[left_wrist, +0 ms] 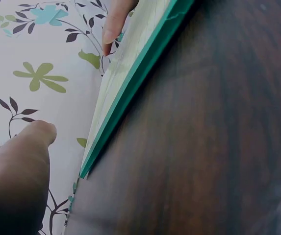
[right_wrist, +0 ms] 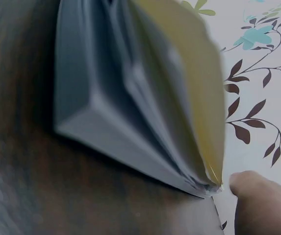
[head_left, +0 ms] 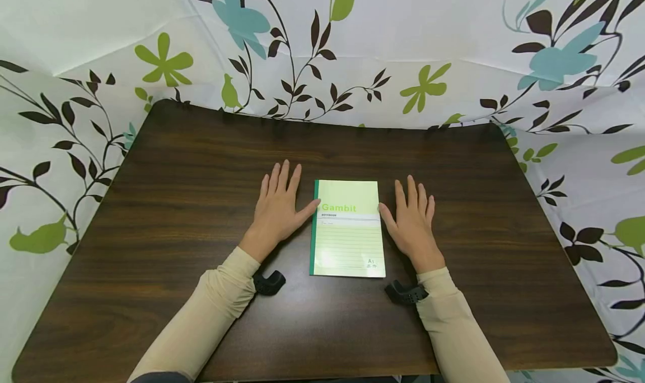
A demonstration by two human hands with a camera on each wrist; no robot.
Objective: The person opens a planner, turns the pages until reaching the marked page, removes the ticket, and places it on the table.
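Observation:
A pale green notebook (head_left: 347, 246) with "Gambit" on its cover lies closed on the dark wooden table, its green spine on the left. Left of it rests my left hand (head_left: 276, 212), fingers straight, the thumb tip at the spine; touching or just apart, I cannot tell. On the other side my right hand (head_left: 414, 224) has its fingers extended, with the thumb close to the page edge. The left wrist view shows the green spine (left_wrist: 125, 98) and my left thumb (left_wrist: 20, 166). In the right wrist view, slightly spread pages (right_wrist: 145, 105) face my right thumb (right_wrist: 263, 198).
Dark brown wood makes up the table (head_left: 201, 148), with rounded corners. A white curtain (head_left: 363, 30) printed with leaves, flowers and birds hangs behind it and along both sides. Black wrist devices sit on the left wrist (head_left: 269, 283) and right wrist (head_left: 405, 293).

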